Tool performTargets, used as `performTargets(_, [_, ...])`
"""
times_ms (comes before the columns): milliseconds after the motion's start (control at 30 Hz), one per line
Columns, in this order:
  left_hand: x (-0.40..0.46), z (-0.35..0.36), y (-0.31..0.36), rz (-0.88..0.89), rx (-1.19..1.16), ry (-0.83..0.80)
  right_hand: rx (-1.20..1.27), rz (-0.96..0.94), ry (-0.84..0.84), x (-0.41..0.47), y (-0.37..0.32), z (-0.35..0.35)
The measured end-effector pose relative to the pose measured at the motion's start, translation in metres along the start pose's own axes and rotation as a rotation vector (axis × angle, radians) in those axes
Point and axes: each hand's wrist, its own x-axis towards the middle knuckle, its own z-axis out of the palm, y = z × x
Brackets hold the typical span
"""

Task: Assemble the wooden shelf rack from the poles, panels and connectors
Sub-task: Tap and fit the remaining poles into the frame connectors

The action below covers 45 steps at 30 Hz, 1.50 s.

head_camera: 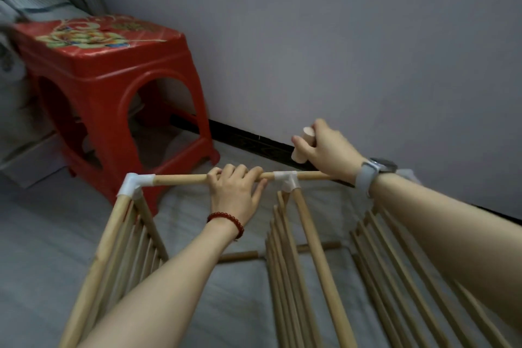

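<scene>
Grey floor, pale wall with a dark skirting board at the far side, red plastic stool (113,87) far left. Part-built rack (308,263) lies on the floor, slatted panels running near to far.

Top pole (180,179) runs left-right across the far end, from a white corner connector (135,185) at the left through a white T connector (286,179) mid-span and on to the right, where it passes behind the right wrist.

Left hand (234,189) is wrapped over that pole just left of the T connector, fingers curled on top, thumb underneath, steadying it.

Right hand (322,147) is raised just above and behind the pole's right stretch, holding a short wooden peg (303,144) in a closed fist, thumb along it. Peg's long axis tilts roughly upright, lower end pointing down toward the pole but not touching it. Watch on that wrist, red bead bracelet on the left.

Key relation: the peg sits up and right of the T connector, so the right hand is the nearer one to the pole's right end. That end is hidden behind the right wrist, so where the peg is meant to go can't be told. Likely next move is short: down and slightly near.
</scene>
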Motion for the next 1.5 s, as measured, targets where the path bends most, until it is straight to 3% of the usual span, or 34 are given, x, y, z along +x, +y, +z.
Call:
performTargets(67, [-0.010,-0.006,0.003,0.004,0.004,0.003,-0.044,-0.084,0.058,0.006,-0.020,-0.013])
performTargets(167, [-0.016,-0.012,0.006,-0.016,0.001,-0.021,0.126,-0.139,0.479,0.006,-0.031,-0.023])
performTargets(200, [-0.017,-0.013,0.006,-0.023,0.005,-0.044,0.105,-0.100,0.525,-0.004,-0.029,-0.016])
performTargets(233, [-0.018,-0.014,0.007,-0.032,0.019,-0.077,0.019,-0.054,0.448,-0.016,-0.022,0.000])
performTargets(300, [-0.018,-0.016,0.008,-0.049,0.047,-0.147,-0.196,0.029,0.050,-0.039,-0.006,0.031])
performTargets(333, [-0.017,-0.016,0.009,-0.050,0.050,-0.157,-0.215,0.010,-0.038,-0.038,-0.001,0.031])
performTargets(400, [-0.019,-0.017,0.009,-0.052,0.051,-0.155,-0.087,-0.017,0.031,-0.016,-0.008,0.010])
performTargets(500, [-0.022,-0.015,0.008,-0.038,0.018,-0.096,0.274,-0.018,0.455,0.002,-0.020,-0.010])
performTargets(533, [-0.022,-0.014,0.008,-0.041,0.033,-0.097,0.259,-0.009,0.458,-0.005,-0.019,-0.001])
performTargets(633, [-0.023,-0.015,0.008,-0.052,0.084,-0.191,-0.095,0.015,-0.037,-0.046,-0.012,0.042])
performTargets(700, [-0.021,-0.018,0.009,-0.071,0.078,-0.233,-0.101,-0.015,-0.059,-0.030,-0.018,0.028])
performTargets(833, [-0.019,-0.019,0.008,-0.082,0.082,-0.289,0.215,-0.002,0.446,0.000,-0.026,-0.008])
performTargets(867, [-0.018,-0.019,0.007,-0.079,0.086,-0.303,0.213,0.016,0.439,-0.010,-0.022,0.002])
performTargets(967, [-0.015,-0.020,0.003,-0.036,0.083,-0.379,-0.023,0.079,-0.016,-0.045,-0.016,0.044])
performTargets(1000, [-0.012,-0.022,0.001,-0.022,0.083,-0.429,-0.074,0.073,-0.081,-0.040,-0.017,0.047])
performTargets(1100, [-0.012,-0.033,0.000,-0.025,0.064,-0.581,-0.011,0.060,-0.103,-0.030,-0.030,0.031])
performTargets(1200, [-0.030,-0.058,0.008,-0.065,0.011,-0.563,0.068,0.047,-0.064,-0.056,-0.037,0.013])
performTargets(1367, [-0.084,-0.127,0.042,-0.024,-0.176,-0.592,0.188,0.030,-0.054,-0.147,-0.040,-0.035])
performTargets(1500, [-0.153,-0.183,0.069,0.005,-0.306,-0.767,0.165,0.016,-0.116,-0.247,-0.045,-0.062])
